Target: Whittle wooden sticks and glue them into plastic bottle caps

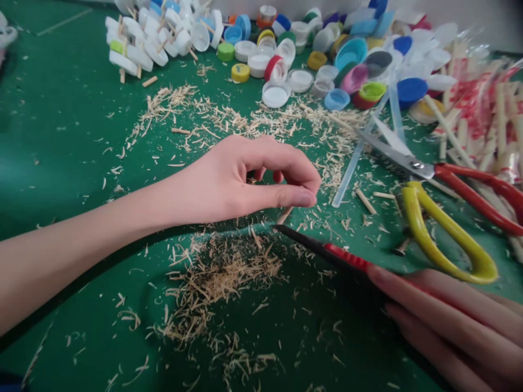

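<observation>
Left hand [245, 179] curled, thumb and forefinger pinching a short pale wooden stick [285, 215], tip just showing below the thumb. Right hand [449, 321] closed around a red-and-black craft knife [327, 249], blade point touching the stick. Pale wood shavings [220, 277] heaped on the green worktop [61, 136]: much whittling looks done. White caps skewered on sticks [139, 43] at far left appear finished; loose coloured bottle caps [327, 54] and yellow-and-red-handled scissors [441, 212] lie beyond.
</observation>
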`<state>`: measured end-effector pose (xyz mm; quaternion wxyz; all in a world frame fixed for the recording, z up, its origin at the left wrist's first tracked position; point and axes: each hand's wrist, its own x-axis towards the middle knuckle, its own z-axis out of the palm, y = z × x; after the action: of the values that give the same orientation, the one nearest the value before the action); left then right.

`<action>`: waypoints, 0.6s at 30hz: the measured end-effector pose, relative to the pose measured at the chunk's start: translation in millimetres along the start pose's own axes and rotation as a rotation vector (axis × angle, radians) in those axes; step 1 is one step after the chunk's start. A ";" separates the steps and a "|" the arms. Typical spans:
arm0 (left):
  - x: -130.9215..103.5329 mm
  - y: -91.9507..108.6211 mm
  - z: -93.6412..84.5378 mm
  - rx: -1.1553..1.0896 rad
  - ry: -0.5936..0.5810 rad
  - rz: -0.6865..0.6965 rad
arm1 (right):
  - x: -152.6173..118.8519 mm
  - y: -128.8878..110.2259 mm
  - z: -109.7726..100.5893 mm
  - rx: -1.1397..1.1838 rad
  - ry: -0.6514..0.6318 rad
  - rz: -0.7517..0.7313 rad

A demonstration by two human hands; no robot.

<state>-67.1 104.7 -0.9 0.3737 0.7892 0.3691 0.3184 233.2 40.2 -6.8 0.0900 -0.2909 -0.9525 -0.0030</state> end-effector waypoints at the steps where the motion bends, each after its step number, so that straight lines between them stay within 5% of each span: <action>1: 0.0 0.0 0.0 -0.001 -0.001 -0.003 | -0.3 0.5 0.3 0.020 -0.001 -0.022; 18: 0.4 0.3 0.2 -0.023 -0.010 -0.012 | -1.3 2.7 1.8 0.038 0.010 -0.019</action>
<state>-66.7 104.8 -0.7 0.3867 0.7841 0.3682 0.3164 235.4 41.8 -8.9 0.1005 -0.2800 -0.9546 0.0129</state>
